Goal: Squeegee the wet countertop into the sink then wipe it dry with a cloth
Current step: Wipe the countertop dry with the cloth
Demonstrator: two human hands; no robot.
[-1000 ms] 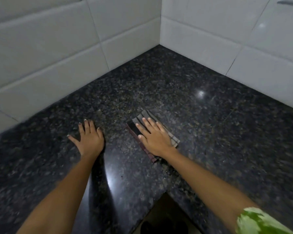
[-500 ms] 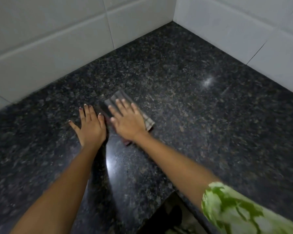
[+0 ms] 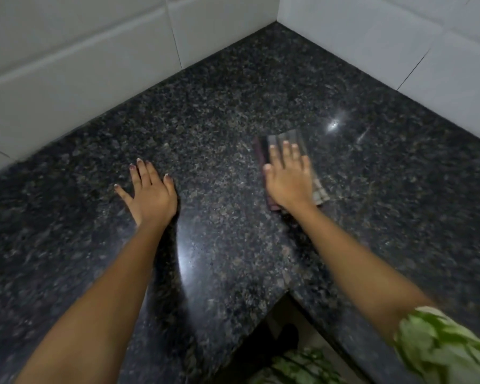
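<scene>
A folded cloth (image 3: 288, 139), grey striped with a dark red edge, lies flat on the dark speckled granite countertop (image 3: 233, 106). My right hand (image 3: 287, 178) presses palm-down on the cloth, fingers spread, covering its middle. Only the cloth's far end and a bit of its near right corner show. My left hand (image 3: 150, 192) rests flat on the bare counter to the left, fingers apart, holding nothing. No squeegee or sink is in view.
White tiled walls (image 3: 81, 65) meet in a corner at the back of the L-shaped counter. The counter's inner front edge (image 3: 261, 309) drops to the floor near my body. Light glares off the stone right of the cloth.
My right hand has slid the cloth to the right, away from my left hand. The left hand has stayed planted on the counter.
</scene>
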